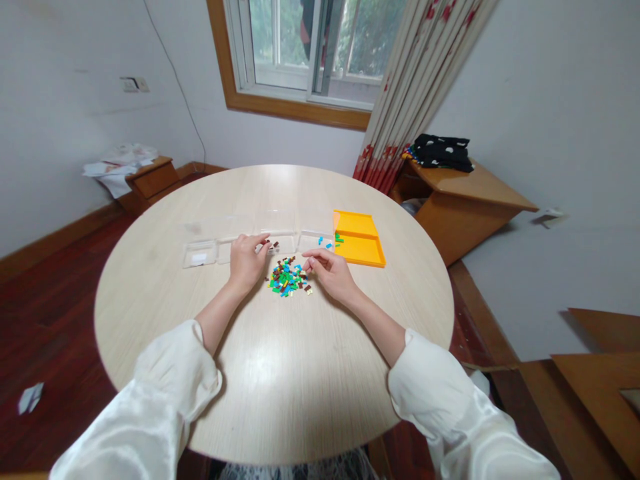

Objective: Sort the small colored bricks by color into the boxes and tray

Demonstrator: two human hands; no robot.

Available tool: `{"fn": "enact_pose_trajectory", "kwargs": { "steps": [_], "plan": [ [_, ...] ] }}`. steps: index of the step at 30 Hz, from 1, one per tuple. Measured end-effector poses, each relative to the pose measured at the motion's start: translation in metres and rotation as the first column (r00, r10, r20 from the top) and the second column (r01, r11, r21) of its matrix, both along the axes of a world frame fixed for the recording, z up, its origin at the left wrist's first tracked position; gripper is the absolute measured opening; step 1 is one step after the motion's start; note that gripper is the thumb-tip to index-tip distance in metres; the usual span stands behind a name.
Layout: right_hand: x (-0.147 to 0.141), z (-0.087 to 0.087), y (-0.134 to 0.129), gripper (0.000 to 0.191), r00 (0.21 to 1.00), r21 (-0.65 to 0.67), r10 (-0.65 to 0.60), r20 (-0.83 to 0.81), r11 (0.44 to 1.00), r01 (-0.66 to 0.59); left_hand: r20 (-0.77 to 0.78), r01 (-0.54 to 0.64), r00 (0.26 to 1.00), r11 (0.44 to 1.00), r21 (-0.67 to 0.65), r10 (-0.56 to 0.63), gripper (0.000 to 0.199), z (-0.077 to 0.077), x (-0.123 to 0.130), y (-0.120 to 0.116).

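Mid-frame, I'd pinch lightly at the pile of small multicoloured plastic pieces (287,279); whether my curled right hand (331,273) or left hand (247,261) grips anything, I can't tell

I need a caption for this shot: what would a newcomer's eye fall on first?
Probably the heap of small colourful pieces, lying on the pale round table between the left hand and the right hand. Next, the bright yellow case, open on the table, farther out and to the right of the right hand. Beyond, the red-patterned curtain hangs at the right side of the window.
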State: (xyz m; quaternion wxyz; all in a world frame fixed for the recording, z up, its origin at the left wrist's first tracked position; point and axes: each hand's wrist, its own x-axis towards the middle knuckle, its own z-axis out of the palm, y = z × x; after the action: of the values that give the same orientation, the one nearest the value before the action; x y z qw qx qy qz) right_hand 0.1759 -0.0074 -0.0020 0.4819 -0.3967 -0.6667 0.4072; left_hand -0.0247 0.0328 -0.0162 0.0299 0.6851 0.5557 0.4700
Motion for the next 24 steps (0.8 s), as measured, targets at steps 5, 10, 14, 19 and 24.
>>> {"fn": "enact_pose_trajectory", "kwargs": {
  "steps": [5, 10, 14, 19, 24],
  "plan": [
    [0.000, 0.000, 0.000, 0.018, 1.000, 0.001, 0.001, 0.007, 1.000, -0.001, 0.006, -0.018, 1.000, 1.000, 0.007, 0.018, 0.019, -0.002, -0.001, 0.001],
    [0.000, -0.003, 0.001, 0.019, 0.999, 0.019, -0.022, 0.047, 1.000, 0.021, -0.023, -0.043, 0.999, 0.999, -0.002, 0.043, 0.020, 0.004, 0.001, -0.003],
    [0.003, -0.006, 0.004, 0.020, 0.973, 0.087, -0.087, 0.213, 0.994, 0.070, -0.055, -0.021, 0.998, 0.998, -0.062, 0.017, 0.019, 0.012, 0.007, -0.010],
    [0.006, -0.013, 0.009, 0.026, 0.887, 0.288, -0.139, 0.441, 0.958, 0.007, -0.088, 0.100, 0.990, 0.984, -0.149, -0.114, 0.025, 0.017, 0.011, -0.020],
    [0.002, -0.020, 0.008, 0.033, 0.814, 0.305, -0.065, 0.577, 0.942, -0.140, -0.237, 0.235, 0.923, 0.933, -0.273, -0.302, 0.034, 0.013, 0.013, -0.024]
  ]
}}
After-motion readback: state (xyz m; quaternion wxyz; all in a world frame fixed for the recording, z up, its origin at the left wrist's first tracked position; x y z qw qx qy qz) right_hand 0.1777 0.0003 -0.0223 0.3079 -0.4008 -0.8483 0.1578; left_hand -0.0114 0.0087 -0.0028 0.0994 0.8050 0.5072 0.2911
